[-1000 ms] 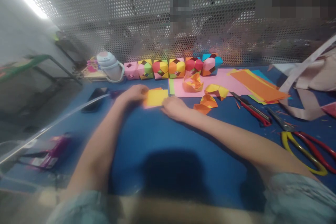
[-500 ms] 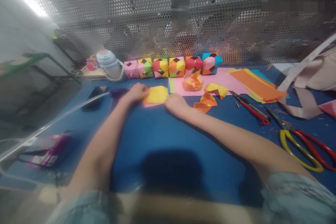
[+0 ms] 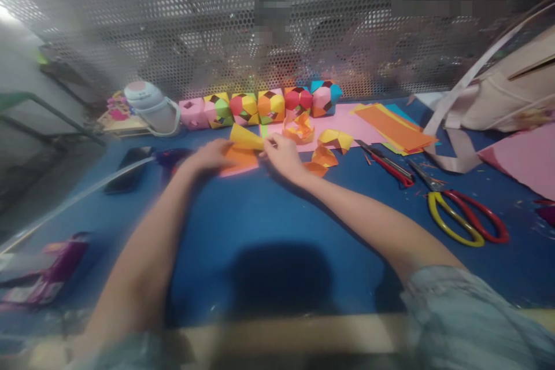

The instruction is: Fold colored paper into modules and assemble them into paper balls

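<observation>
A sheet of yellow paper (image 3: 246,137) is lifted and curved above a small stack of orange paper (image 3: 241,158), with a pink edge showing underneath. My right hand (image 3: 284,157) is closed in a pinch at the right end of the yellow paper. On the left side of the stack, my left hand (image 3: 212,156) lies with its fingers stretched out over the orange sheets; their tips are blurred. Right of my right hand are folded orange paper pieces (image 3: 324,156) and a folded yellow piece (image 3: 336,139). An open orange paper form (image 3: 299,128) sits behind them.
Several folded paper balls (image 3: 271,106) line the back, beside a white lidded container (image 3: 152,110). To the right lie coloured strips (image 3: 392,126), a red utility knife (image 3: 390,170), scissors (image 3: 459,208) and a cloth bag (image 3: 507,95). A dark phone (image 3: 129,170) lies left.
The yellow paper has come up off the stack and curved, uncovering orange paper beneath. My right hand now pinches its end. The whole view has shifted, so things on the table appear further left.
</observation>
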### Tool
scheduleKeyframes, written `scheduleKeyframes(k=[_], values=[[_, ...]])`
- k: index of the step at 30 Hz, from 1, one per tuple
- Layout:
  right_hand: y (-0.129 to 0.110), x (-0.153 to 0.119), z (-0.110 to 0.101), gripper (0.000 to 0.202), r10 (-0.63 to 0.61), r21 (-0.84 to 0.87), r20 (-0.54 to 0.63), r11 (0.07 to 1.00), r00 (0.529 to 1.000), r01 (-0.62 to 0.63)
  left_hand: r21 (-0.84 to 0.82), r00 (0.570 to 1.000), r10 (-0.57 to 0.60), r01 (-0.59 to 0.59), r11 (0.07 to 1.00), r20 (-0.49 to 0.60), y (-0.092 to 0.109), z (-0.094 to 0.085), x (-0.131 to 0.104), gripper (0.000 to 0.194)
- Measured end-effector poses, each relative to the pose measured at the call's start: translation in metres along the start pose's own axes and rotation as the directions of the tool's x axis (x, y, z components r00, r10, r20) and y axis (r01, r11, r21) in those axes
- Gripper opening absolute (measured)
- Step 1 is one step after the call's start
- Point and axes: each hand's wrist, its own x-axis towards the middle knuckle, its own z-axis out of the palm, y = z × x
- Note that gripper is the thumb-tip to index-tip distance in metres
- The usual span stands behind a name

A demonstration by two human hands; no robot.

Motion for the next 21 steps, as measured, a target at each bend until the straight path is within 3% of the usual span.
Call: scheduleKeyframes(k=[2, 6, 13, 21], values=[[0.001, 0.001, -0.001, 0.024, 0.01, 0.113, -0.043, 0.994, 0.999, -0.005, 0.015, 0.999, 0.037, -0.038, 0.999, 0.023, 0.001, 0.001, 0.0, 0.075], [0.003, -0.001, -0.003, 0.022, 0.021, 0.234, -0.127, 0.972, 0.992, 0.01, 0.018, 0.999, 0.048, -0.048, 0.999, -0.001, 0.004, 0.002, 0.001, 0.056], [-0.001, -0.007, -0.003, 0.014, 0.042, 0.323, -0.214, 0.946, 0.976, 0.03, -0.036, 0.986, -0.011, 0.005, 0.999, -0.164, 0.012, 0.002, -0.001, 0.031], [0.007, -0.009, 0.001, 0.018, 0.013, 0.227, -0.198, 0.973, 0.98, 0.033, -0.234, 0.935, -0.152, 0.077, 0.969, -0.32, 0.018, -0.004, -0.006, 0.035]])
